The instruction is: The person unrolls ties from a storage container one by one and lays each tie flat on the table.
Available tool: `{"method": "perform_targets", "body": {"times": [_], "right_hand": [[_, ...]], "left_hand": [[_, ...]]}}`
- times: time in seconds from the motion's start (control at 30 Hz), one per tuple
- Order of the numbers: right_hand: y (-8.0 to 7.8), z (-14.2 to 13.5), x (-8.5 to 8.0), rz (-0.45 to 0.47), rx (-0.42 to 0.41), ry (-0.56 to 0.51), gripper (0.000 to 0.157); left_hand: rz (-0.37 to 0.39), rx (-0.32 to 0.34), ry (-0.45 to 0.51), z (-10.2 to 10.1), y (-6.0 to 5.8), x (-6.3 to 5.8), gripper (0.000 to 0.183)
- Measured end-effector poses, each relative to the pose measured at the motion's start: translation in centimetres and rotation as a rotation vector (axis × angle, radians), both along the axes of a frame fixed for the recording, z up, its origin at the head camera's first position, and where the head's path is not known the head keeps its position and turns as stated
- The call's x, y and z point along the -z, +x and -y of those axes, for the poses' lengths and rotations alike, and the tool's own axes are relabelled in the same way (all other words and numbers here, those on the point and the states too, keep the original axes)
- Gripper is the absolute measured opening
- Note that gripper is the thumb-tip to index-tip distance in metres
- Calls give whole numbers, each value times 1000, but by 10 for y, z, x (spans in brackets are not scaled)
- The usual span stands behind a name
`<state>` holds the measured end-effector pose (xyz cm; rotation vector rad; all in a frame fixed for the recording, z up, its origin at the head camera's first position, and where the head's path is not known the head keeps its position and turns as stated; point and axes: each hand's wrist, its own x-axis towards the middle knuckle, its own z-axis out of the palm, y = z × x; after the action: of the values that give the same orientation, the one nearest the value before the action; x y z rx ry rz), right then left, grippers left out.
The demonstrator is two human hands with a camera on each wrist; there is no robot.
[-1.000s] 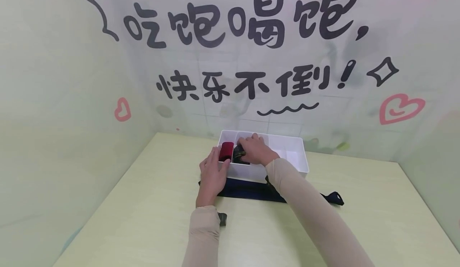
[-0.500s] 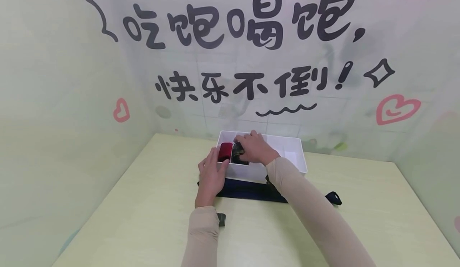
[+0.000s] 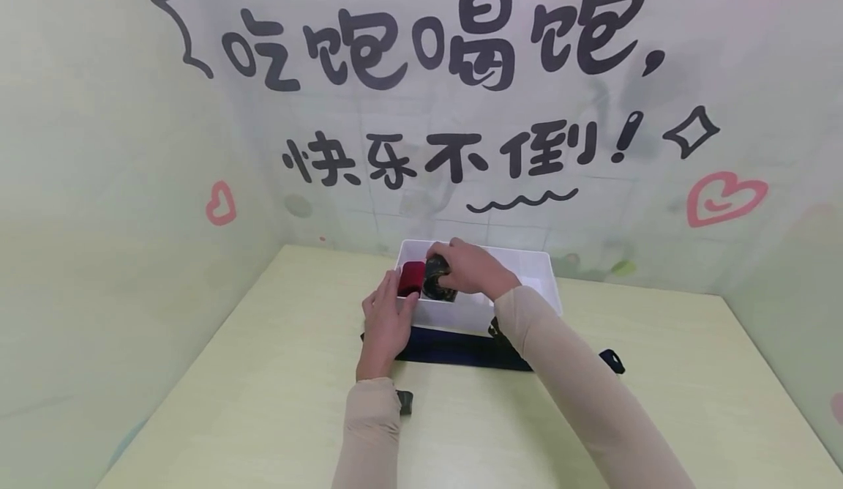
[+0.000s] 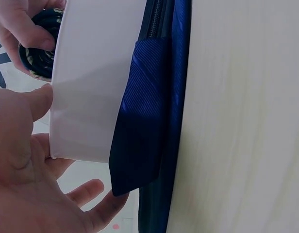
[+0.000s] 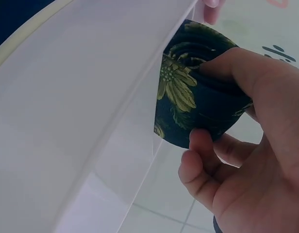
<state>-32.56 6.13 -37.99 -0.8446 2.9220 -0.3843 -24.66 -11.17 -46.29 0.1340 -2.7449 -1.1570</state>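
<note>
A white divided box (image 3: pixel 454 317) stands at the back of the table. My right hand (image 3: pixel 470 268) grips a rolled necktie (image 3: pixel 437 280), dark green with gold flowers, at the box's second compartment from the left. In the right wrist view, the thumb presses into the coils (image 5: pixel 193 56) and the fingertips hold the outer wrap. My left hand (image 3: pixel 387 320) holds the box's front left corner, thumb at the front rim and fingers by the end wall. Beside that hand, a rolled red necktie (image 3: pixel 412 278) fills the leftmost compartment.
A navy necktie (image 3: pixel 454 348) with a zipper (image 4: pixel 156 19) lies along the table in front of the box, partly under my right forearm. Its knotted end (image 3: pixel 612 361) is farther right. The printed wall (image 3: pixel 395 211) rises close behind the box.
My right hand has shifted slightly with the rolled green necktie, whose coiled side now shows more and stands a little higher. My left hand stays at the box corner.
</note>
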Motion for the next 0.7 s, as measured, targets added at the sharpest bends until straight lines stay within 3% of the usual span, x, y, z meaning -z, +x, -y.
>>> {"method": "perform_targets", "body": {"times": [0.27, 0.47, 0.7], "right_hand": [[8, -9, -6, 95, 61, -146, 50], [17, -22, -12, 150, 41, -322, 50], [36, -41, -9, 203, 71, -465, 52]], "left_hand": [[-29, 5, 3, 3, 0, 1, 64], [-10, -2, 2, 2, 1, 2, 65], [-24, -6, 8, -1, 1, 2, 65]]}}
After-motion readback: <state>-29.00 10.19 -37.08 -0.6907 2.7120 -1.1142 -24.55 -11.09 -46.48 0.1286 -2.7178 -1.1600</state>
